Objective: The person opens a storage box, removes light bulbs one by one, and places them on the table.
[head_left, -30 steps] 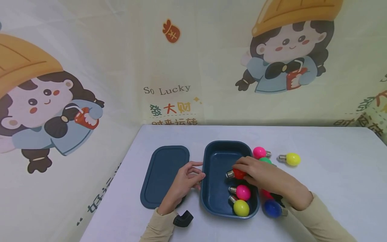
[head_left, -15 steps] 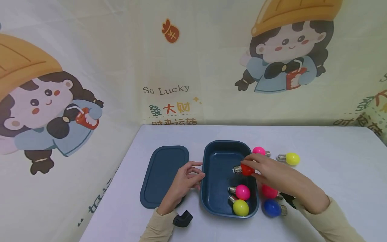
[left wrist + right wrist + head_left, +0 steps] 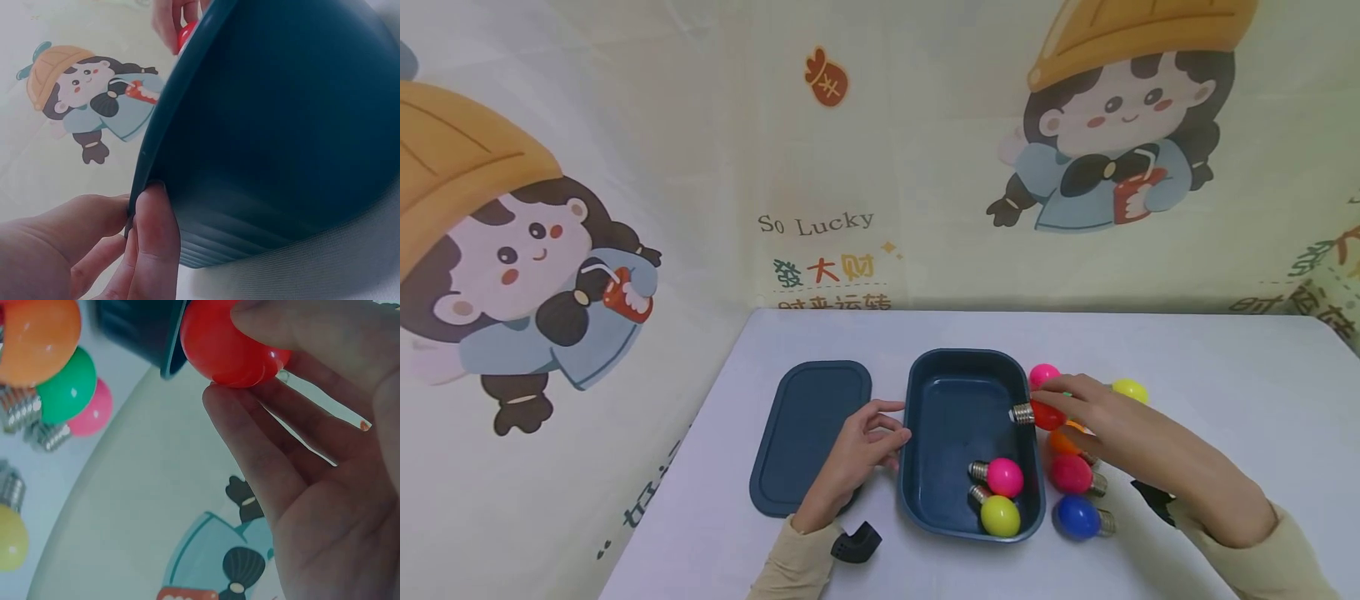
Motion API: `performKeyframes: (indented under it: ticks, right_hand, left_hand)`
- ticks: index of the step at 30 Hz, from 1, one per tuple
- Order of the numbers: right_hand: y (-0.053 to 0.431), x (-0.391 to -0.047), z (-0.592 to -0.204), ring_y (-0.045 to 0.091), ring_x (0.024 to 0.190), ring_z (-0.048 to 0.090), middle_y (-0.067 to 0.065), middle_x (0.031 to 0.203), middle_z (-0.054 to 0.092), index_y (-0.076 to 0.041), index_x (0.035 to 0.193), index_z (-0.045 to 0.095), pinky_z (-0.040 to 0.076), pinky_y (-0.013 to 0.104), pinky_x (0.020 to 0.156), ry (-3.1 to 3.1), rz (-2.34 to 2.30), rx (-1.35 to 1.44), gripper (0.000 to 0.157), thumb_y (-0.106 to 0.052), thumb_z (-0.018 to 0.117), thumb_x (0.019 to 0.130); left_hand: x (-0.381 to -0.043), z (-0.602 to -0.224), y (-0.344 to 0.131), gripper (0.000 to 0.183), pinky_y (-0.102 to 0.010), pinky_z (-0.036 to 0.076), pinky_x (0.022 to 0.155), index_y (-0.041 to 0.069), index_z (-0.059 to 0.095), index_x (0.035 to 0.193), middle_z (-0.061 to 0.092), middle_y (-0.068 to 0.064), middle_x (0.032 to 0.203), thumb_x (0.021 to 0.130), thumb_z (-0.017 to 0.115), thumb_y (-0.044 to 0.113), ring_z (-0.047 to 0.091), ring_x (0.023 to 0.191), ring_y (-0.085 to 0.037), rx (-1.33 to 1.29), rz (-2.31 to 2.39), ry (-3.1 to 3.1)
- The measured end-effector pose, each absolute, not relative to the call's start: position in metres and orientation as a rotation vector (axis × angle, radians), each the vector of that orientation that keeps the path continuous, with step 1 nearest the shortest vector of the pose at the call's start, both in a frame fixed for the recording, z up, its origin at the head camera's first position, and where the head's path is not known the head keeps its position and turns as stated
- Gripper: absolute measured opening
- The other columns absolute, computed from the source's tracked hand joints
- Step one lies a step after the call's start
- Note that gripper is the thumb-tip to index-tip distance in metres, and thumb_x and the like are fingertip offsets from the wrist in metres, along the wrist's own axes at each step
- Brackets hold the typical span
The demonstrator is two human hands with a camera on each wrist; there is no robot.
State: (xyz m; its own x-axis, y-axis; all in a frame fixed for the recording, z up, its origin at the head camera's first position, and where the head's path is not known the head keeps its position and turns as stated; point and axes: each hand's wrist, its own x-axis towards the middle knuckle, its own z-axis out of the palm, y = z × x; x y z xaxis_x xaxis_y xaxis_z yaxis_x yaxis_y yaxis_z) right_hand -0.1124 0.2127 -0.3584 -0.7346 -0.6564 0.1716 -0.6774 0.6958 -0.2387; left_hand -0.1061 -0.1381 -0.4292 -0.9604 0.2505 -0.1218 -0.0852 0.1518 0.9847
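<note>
My left hand (image 3: 863, 446) pinches the left rim of a dark blue plastic box (image 3: 943, 433); in the left wrist view its fingers (image 3: 156, 231) lie on both sides of the wall. With fingertips and thumb, my right hand (image 3: 1101, 421) holds a red light bulb (image 3: 1048, 414) above the box's right rim. The bulb's metal screw base points left, over the inside. In the right wrist view the red bulb (image 3: 228, 347) sits between thumb and fingers. Inside the box lie a pink bulb (image 3: 1005, 477) and a yellow bulb (image 3: 1000, 517), near its front right corner.
Right of the box lie an orange bulb (image 3: 1063, 440), a red-pink bulb (image 3: 1070, 473), a blue bulb (image 3: 1077, 517), a pink bulb (image 3: 1043, 375) and a yellow bulb (image 3: 1130, 389). A green bulb (image 3: 69, 387) is mostly covered in the head view. A flat blue lid (image 3: 805, 433) lies left.
My right hand has carried the red bulb up and right, from over the box's inside to its right rim. The left hand, box and the two bulbs in it stay put.
</note>
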Motion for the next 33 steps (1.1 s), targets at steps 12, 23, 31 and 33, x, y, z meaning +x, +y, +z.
performKeyframes:
  ticks: [12, 23, 31, 33]
  right_hand:
    - [0.251, -0.109, -0.370, 0.029, 0.104, 0.063, 0.011, 0.119, 0.062, -0.012, 0.120, 0.067, 0.061, 0.031, 0.067, -2.862, 0.394, 0.991, 0.058, -0.006, 0.090, 0.067]
    - [0.276, -0.109, -0.385, 0.031, 0.101, 0.064, 0.013, 0.120, 0.061, -0.013, 0.125, 0.064, 0.061, 0.033, 0.064, -2.942, 0.341, 0.890, 0.068, -0.005, 0.092, 0.064]
    - [0.287, -0.113, -0.401, 0.034, 0.096, 0.065, 0.015, 0.112, 0.063, -0.010, 0.113, 0.069, 0.061, 0.036, 0.064, -2.993, 0.313, 0.822, 0.054, -0.006, 0.091, 0.064]
    - [0.290, -0.114, -0.406, 0.034, 0.095, 0.065, 0.016, 0.111, 0.063, -0.009, 0.112, 0.069, 0.061, 0.036, 0.064, -3.009, 0.309, 0.807, 0.053, -0.006, 0.091, 0.064]
  left_hand:
    - [-0.106, -0.432, -0.136, 0.047, -0.036, 0.060, 0.063, 0.005, 0.055, 0.135, 0.064, -0.012, 0.100, 0.093, 0.071, 0.015, 0.063, 0.068, -0.013, 0.165, 1.898, 2.157]
    - [-0.107, -0.433, -0.137, 0.046, -0.035, 0.060, 0.062, 0.006, 0.056, 0.135, 0.065, -0.011, 0.099, 0.092, 0.072, 0.014, 0.063, 0.069, -0.013, 0.162, 1.897, 2.167]
    - [-0.107, -0.433, -0.141, 0.047, -0.036, 0.060, 0.062, 0.005, 0.056, 0.135, 0.065, -0.014, 0.100, 0.092, 0.071, 0.014, 0.062, 0.067, -0.014, 0.167, 1.892, 2.181]
    - [-0.107, -0.433, -0.141, 0.046, -0.035, 0.059, 0.062, 0.005, 0.056, 0.135, 0.065, -0.014, 0.100, 0.092, 0.071, 0.014, 0.061, 0.066, -0.014, 0.165, 1.889, 2.185]
